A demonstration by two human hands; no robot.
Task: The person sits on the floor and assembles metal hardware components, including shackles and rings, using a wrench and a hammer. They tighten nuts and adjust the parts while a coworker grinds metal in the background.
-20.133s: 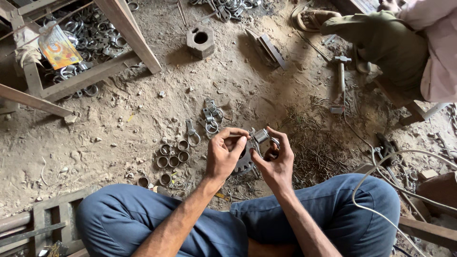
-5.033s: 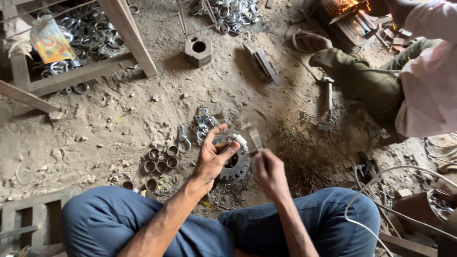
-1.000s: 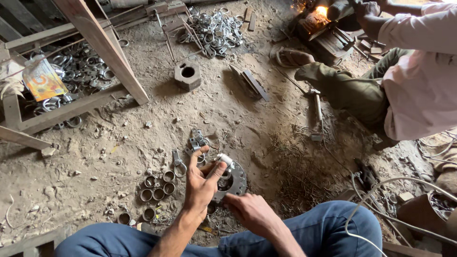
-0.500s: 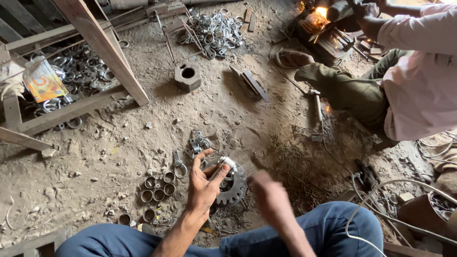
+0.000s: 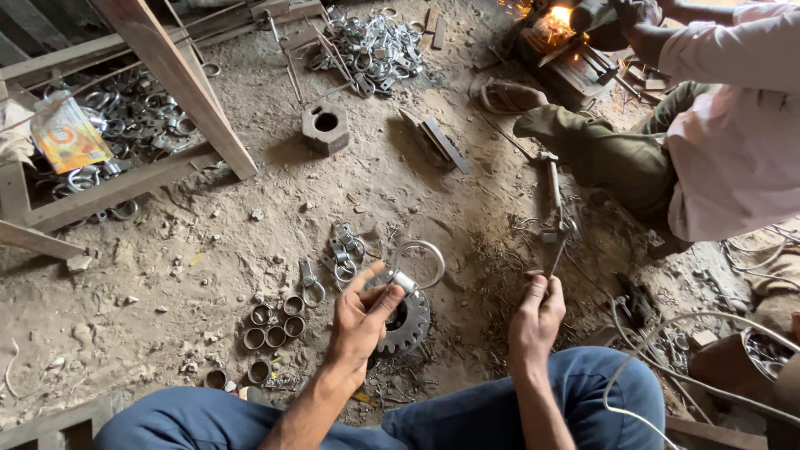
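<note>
My left hand [image 5: 360, 321] holds a small metal fitting with a wire ring [image 5: 414, 268] between thumb and fingers, just above a toothed gear [image 5: 408, 321] that lies on the dirt floor. My right hand [image 5: 537, 312] is to the right of it, closed on the end of a long metal welding holder [image 5: 557, 208] that reaches away over the ground. Short metal sleeves [image 5: 268, 322] lie in a cluster left of my left hand. Finished ring fittings [image 5: 340, 252] lie just beyond them.
A co-worker [image 5: 717, 142] sits at the right, welding with sparks [image 5: 557, 18] at the top. A hexagonal block [image 5: 325, 127], flat bars [image 5: 435, 140], a pile of rings [image 5: 371, 46], a wooden frame [image 5: 179, 92] and white cables [image 5: 692, 325] surround me.
My right hand has moved right, away from the gear, and taken hold of the welding holder. My left hand keeps the ring fitting over the gear.
</note>
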